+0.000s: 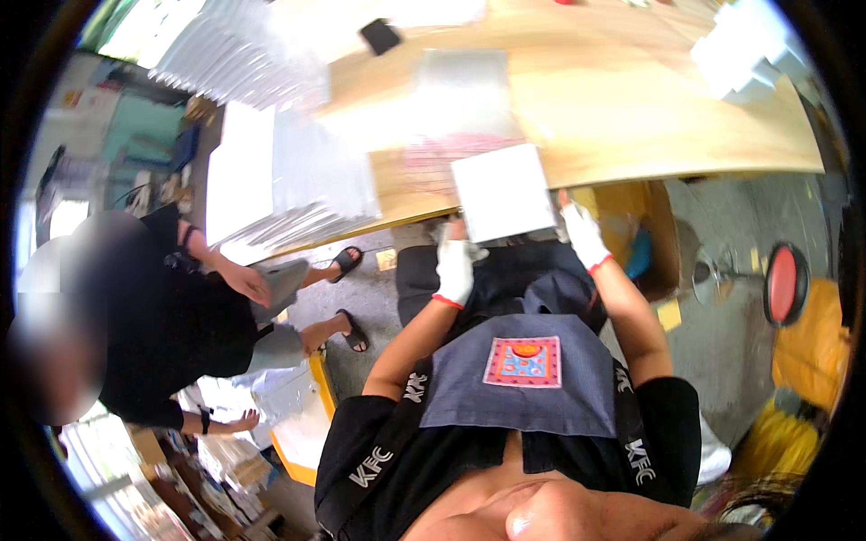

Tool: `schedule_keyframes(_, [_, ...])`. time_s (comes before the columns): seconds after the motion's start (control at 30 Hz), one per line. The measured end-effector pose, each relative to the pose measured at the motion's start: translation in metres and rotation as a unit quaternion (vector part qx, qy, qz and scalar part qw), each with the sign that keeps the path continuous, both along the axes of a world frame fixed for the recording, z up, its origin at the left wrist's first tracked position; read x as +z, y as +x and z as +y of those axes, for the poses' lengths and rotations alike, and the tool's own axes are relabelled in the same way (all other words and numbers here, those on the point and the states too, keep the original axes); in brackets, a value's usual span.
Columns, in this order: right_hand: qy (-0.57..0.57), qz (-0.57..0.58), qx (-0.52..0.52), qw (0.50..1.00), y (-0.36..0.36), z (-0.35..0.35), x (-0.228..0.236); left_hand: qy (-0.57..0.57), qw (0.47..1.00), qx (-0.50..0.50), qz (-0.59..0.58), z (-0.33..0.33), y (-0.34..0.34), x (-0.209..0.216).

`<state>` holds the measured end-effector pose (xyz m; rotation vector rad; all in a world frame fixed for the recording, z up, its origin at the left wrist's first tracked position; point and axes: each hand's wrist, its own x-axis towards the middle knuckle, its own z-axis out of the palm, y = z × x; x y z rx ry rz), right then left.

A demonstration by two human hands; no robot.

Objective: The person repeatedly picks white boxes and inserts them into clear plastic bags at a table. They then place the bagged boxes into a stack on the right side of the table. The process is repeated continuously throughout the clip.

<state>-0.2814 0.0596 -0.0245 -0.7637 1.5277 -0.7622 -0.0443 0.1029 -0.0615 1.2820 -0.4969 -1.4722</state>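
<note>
A flat white square sheet or stack (503, 193) lies tilted across the table's front edge, over my lap. Whether it is one piece or several layers I cannot tell. My left hand (455, 266), in a white glove with a red cuff, is at its lower left side, the fingers closed at the edge. Along the right edge is my right hand (585, 234), gloved alike, its fingers against the side, so the square is held between both hands. Just beyond it on the wooden table (622, 108) lies a clear plastic sheet or bag (462, 86) with pinkish print.
Tall stacks of glossy clear sleeves (320, 176) stand at the left of the table. A dark phone-like object (380, 36) lies farther back, white boxes (744, 59) at the far right. Below are a cardboard box (663, 239) and a red-seated stool (787, 284). Another person (180, 316) stands at left.
</note>
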Motion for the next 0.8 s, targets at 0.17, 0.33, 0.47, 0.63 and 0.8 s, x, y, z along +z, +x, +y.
schedule_keyframes(0.17, [-0.109,-0.084,0.143,0.98,-0.013,0.001,0.015,-0.143,0.951,-0.074,-0.264,0.001,0.0,0.064])
schedule_keyframes(0.33, [-0.271,-0.158,0.205,0.927,0.036,-0.008,0.098,-0.299,0.814,-0.035,-0.497,0.025,0.05,0.202])
schedule_keyframes(0.47, [-0.352,-0.123,0.286,0.882,0.125,-0.047,0.181,-0.319,0.803,0.113,-0.491,0.021,0.116,0.273])
schedule_keyframes(0.63, [-0.267,-0.103,0.386,0.877,0.232,-0.084,0.247,-0.287,0.702,0.244,-0.605,-0.017,0.212,0.298])
schedule_keyframes(0.8, [-0.246,0.078,0.481,0.838,0.257,-0.097,0.239,-0.154,0.735,0.159,-0.641,-0.013,0.26,0.248])
